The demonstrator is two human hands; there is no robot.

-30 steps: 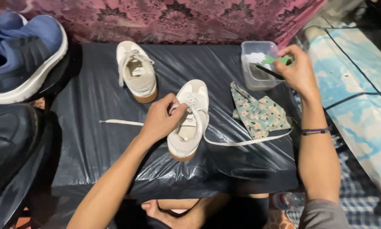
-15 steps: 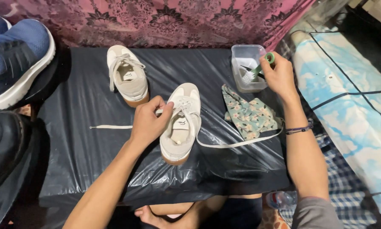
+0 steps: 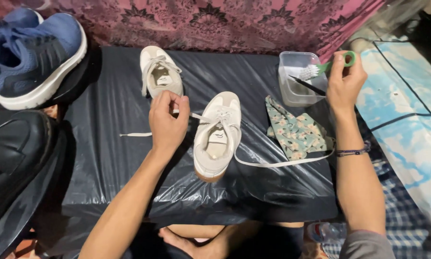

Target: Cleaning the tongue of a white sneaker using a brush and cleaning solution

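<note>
While the left hand (image 3: 167, 120) pinches a lace (image 3: 196, 116) of the near sneaker (image 3: 218, 134), the right hand (image 3: 344, 84) grips a green brush (image 3: 328, 66) over the tub (image 3: 297, 86); floral cloth (image 3: 297, 134) lies between.

place: home floor, shoe-cleaning spot | signs: black plastic sheet (image 3: 129, 158) over low surface | patterned cloth (image 3: 234, 19) | bedding (image 3: 407, 110)

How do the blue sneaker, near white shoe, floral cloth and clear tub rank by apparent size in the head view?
1. Blue sneaker, though cropped by the frame edge and possibly nearer the camera.
2. Near white shoe.
3. Floral cloth.
4. Clear tub, close to the cloth; unsure.
</note>
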